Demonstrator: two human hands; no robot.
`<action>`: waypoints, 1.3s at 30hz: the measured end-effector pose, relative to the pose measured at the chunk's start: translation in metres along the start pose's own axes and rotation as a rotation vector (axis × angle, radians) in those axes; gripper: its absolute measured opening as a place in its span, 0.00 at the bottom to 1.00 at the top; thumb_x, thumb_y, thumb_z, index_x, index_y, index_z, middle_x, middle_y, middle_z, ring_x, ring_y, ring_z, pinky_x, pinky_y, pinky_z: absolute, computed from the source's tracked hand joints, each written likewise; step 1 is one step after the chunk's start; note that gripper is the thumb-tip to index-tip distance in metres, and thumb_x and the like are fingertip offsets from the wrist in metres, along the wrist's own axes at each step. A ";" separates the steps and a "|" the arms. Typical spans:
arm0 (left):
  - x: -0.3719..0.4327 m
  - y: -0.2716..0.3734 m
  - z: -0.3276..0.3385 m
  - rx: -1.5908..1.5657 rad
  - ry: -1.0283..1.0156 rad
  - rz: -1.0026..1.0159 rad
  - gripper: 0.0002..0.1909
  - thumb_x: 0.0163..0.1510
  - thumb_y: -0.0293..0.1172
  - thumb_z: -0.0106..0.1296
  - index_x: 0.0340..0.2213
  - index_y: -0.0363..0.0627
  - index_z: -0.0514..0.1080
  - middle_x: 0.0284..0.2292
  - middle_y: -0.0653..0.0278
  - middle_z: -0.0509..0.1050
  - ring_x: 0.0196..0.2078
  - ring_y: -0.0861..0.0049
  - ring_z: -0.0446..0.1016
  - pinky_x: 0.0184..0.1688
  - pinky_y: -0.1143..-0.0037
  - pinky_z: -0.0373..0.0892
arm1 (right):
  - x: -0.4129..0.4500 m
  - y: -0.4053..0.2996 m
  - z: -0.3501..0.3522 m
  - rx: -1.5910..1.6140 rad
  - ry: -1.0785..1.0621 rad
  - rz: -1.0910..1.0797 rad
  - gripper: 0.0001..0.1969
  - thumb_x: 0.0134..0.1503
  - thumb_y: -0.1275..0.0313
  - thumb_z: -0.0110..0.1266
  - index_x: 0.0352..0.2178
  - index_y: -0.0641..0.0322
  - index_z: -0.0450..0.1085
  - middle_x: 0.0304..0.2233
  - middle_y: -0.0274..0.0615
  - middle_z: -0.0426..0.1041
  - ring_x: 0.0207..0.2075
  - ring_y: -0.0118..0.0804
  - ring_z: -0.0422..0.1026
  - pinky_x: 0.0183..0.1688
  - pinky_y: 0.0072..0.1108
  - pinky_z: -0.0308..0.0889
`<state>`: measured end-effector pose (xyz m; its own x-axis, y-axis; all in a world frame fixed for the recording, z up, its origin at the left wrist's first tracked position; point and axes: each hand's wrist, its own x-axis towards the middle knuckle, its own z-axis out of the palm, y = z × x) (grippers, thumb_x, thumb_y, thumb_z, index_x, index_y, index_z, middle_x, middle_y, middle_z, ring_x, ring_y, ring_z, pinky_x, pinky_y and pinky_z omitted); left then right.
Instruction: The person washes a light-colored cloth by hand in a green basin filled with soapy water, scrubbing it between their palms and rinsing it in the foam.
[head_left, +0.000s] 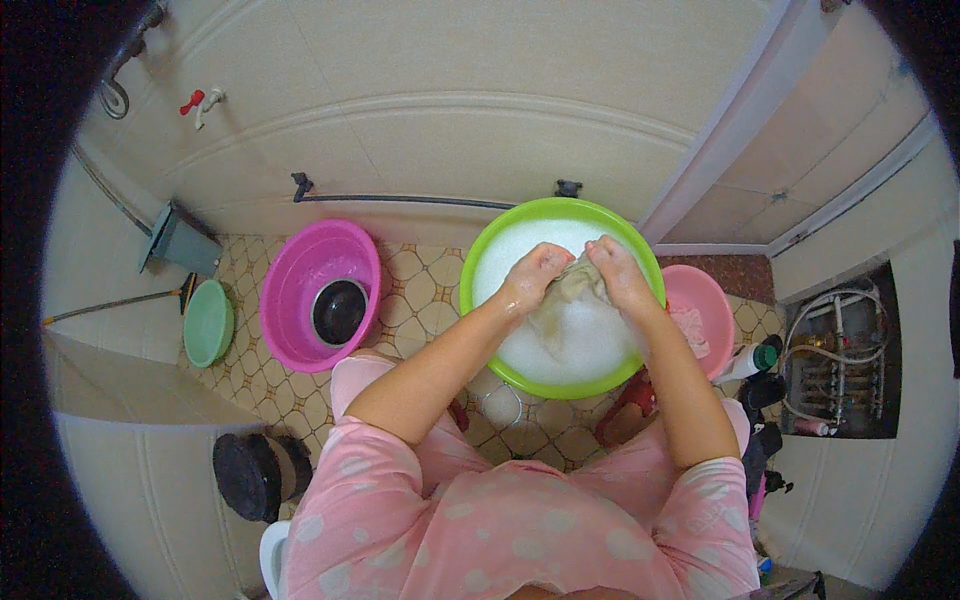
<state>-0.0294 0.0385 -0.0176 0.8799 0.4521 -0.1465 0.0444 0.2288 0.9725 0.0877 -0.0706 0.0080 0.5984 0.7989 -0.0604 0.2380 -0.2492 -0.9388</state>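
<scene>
A large lime-green plastic basin (576, 391) filled with white suds stands on the tiled floor before me. Over its middle, a wet greyish-beige cloth (579, 281) is gripped by both hands, its lower part trailing into the foam. My left hand (537, 275) is closed on the cloth's left side. On the other side, my right hand (613, 271) holds it too, the two fists close together. Suds and water cover the hands. How deep the cloth reaches under the foam is hidden.
Left stands a magenta basin (281, 300) with a dark round object (339, 312) inside, then a small green basin (208, 324). A pink basin (720, 315) with pink cloth and a white bottle (741, 363) stand right. A pipe (412, 200) runs along the wall.
</scene>
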 end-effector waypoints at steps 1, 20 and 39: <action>0.001 -0.003 0.000 0.059 -0.012 -0.025 0.14 0.53 0.41 0.37 0.31 0.42 0.66 0.28 0.70 0.65 0.31 0.85 0.61 0.36 0.81 0.60 | 0.002 0.004 -0.002 -0.001 0.002 0.000 0.16 0.53 0.59 0.40 0.23 0.62 0.61 0.20 0.32 0.59 0.23 0.26 0.57 0.27 0.19 0.55; 0.004 -0.022 0.020 -0.726 0.198 -0.457 0.14 0.50 0.46 0.42 0.30 0.49 0.64 0.25 0.71 0.65 0.26 0.82 0.62 0.25 0.80 0.59 | -0.039 -0.021 0.066 -1.087 -0.034 -0.226 0.16 0.51 0.64 0.36 0.29 0.65 0.66 0.30 0.49 0.69 0.31 0.43 0.70 0.33 0.29 0.64; -0.015 0.001 0.052 -0.820 0.168 -0.304 0.14 0.52 0.45 0.38 0.30 0.50 0.64 0.26 0.64 0.68 0.27 0.71 0.67 0.27 0.70 0.64 | -0.026 -0.028 0.038 -1.060 -0.027 -0.412 0.10 0.47 0.69 0.44 0.30 0.64 0.65 0.23 0.48 0.68 0.24 0.43 0.70 0.23 0.30 0.65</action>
<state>-0.0178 -0.0124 -0.0048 0.8011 0.3769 -0.4649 -0.1446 0.8756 0.4608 0.0366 -0.0635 0.0233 0.3111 0.9356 0.1672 0.9476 -0.2919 -0.1297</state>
